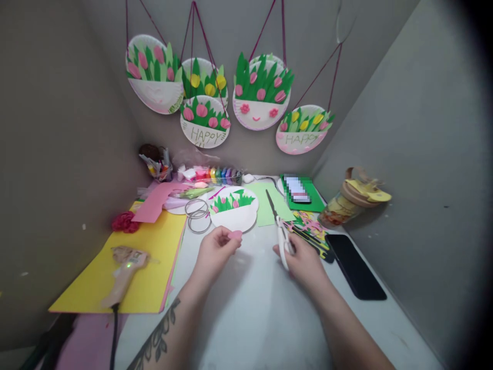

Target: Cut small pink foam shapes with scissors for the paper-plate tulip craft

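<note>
Between the thumb and fingers of my left hand (217,247) is a small pink paper piece (235,235). My right hand (306,254) grips white-handled scissors (283,234), with the dark blades pointing away from me; the blades look closed. Just beyond my left hand lies a white paper-plate basket (234,220) with green paper leaves and pink tulips. A light green paper sheet (267,208) lies under the scissors' tips. Metal rings (199,216) sit left of the plate.
At left, a glue gun (129,270) with a lit green light rests on yellow paper (154,257). Paper scraps (308,223), a black phone (358,267) and a lidded cup (342,203) are at right. Colourful clay packs (221,175) line the back. Decorated plates (262,115) hang on the wall.
</note>
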Available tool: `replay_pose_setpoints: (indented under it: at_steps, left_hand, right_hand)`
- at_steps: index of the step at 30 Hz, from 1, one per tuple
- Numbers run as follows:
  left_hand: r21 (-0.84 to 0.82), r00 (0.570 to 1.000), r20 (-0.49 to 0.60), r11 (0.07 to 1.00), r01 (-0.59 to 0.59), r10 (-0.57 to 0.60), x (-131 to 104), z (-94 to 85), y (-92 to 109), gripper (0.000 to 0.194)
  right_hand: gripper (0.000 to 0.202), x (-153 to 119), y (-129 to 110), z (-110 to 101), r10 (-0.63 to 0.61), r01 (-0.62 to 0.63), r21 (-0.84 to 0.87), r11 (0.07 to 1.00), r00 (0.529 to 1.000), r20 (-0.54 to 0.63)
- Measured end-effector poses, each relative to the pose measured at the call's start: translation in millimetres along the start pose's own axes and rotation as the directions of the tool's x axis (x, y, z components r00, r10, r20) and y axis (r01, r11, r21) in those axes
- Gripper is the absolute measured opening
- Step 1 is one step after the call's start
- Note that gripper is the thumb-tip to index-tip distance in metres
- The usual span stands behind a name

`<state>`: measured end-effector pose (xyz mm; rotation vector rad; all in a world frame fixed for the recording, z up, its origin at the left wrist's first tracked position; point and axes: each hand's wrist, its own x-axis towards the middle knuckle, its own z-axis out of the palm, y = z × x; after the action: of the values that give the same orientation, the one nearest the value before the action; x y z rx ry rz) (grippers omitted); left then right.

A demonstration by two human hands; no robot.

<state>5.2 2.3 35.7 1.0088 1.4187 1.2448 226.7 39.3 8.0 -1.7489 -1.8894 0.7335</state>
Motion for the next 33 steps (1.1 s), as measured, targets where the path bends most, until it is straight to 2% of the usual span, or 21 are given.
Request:
replay_pose_setpoints:
  at_steps: [2, 4, 7, 10, 12, 14, 16, 18, 20, 22, 25, 28, 31, 33]
  left_hand:
    - [0.086, 1.0, 0.006, 0.996, 0.015, -0.015, 4, 1.2, -8, 0.023]
    - [0.157, 0.999, 0.011, 0.987, 0.031, -0.033, 7, 2.9, -14, 0.022]
    - [0.187, 0.996, 0.033, 0.979, 0.078, -0.086, 10, 5.8, -17, 0.026]
    - [0.179, 0.988, 0.08, 0.977, 0.118, -0.134, 10, 8.1, -15, 0.028]
    - [0.203, 0.98, 0.134, 0.972, 0.117, -0.146, 9, 9.7, -14, 0.028]
    - [0.28, 0.97, 0.207, 0.958, 0.065, -0.126, 6, 12.1, -14, 0.027]
    - [0.392, 0.957, 0.28, 0.919, -0.049, -0.068, 1, 15.6, -16, 0.024]
    - [0.501, 0.939, 0.343, 0.847, -0.178, -0.005, -3, 19.5, -19, 0.022]
    - [0.576, 0.924, 0.381, 0.774, -0.261, 0.028, -6, 22.3, -22, 0.022]
    - [0.604, 0.918, 0.396, 0.743, -0.288, 0.035, -6, 23.3, -25, 0.022]
    - [0.561, 0.926, 0.378, 0.788, -0.252, 0.027, -4, 21.4, -30, 0.022]
    - [0.519, 0.942, 0.335, 0.83, -0.205, 0.022, 0, 17.3, -32, 0.024]
    - [0.526, 0.959, 0.282, 0.829, -0.192, 0.044, 4, 10.9, -31, 0.025]
    - [0.539, 0.968, 0.241, 0.819, -0.195, 0.072, 7, 5.1, -29, 0.02]
  right_hand:
    - [0.031, 9, 12, -9, 0.016, -0.028, -0.21, 0.977, 0.998, -0.056]
    - [0.039, 15, 20, -13, 0.063, -0.077, -0.315, 0.946, 0.996, -0.055]
    - [0.043, 16, 25, -15, 0.103, -0.116, -0.375, 0.92, 0.993, -0.053]
    - [0.037, 12, 21, -12, 0.063, -0.107, -0.397, 0.912, 0.991, -0.122]
    - [0.03, 7, 16, -8, -0.048, -0.025, -0.336, 0.942, 0.977, -0.208]
    - [0.024, -1, 6, -1, -0.211, 0.175, -0.166, 0.97, 0.95, -0.231]
    - [0.022, -10, -5, 10, -0.352, 0.365, 0.064, 0.929, 0.922, -0.16]
    - [0.02, -18, -16, 22, -0.416, 0.42, 0.206, 0.884, 0.907, -0.066]
    - [0.014, -23, -23, 33, -0.434, 0.427, 0.246, 0.87, 0.901, -0.031]
    - [0.012, -24, -25, 40, -0.415, 0.408, 0.262, 0.875, 0.909, -0.033]
    - [0.009, -23, -25, 46, -0.324, 0.315, 0.331, 0.89, 0.946, -0.03]
    - [0.008, -17, -26, 47, -0.209, 0.17, 0.424, 0.89, 0.977, 0.047]
    - [0.012, -2, -32, 45, -0.176, 0.089, 0.461, 0.883, 0.973, 0.149]
    - [0.015, 18, -40, 43, -0.181, 0.088, 0.469, 0.879, 0.971, 0.157]
